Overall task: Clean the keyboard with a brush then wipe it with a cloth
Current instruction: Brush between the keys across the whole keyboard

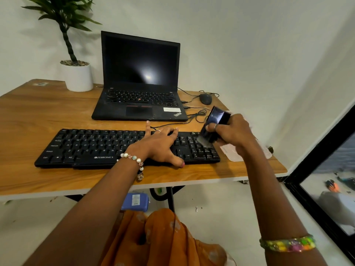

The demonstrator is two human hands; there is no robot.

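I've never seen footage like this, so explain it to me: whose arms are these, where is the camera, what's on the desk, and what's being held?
There is no machine here: a person wears one camera on the head, looking down at their own arms. The left hand rests flat on a black keyboard, steadying it. The right hand grips a dark brush, its bristles over the keys at the keyboard's right end. On the wooden desk also sit an open laptop, a mouse, a potted plant, and something pale under the right hand, probably the cloth.

I see a black keyboard [115, 148] with white lettering on a brown wood-grain table [38, 116], a black laptop [140, 77], and a white pot [78, 76] upper left.
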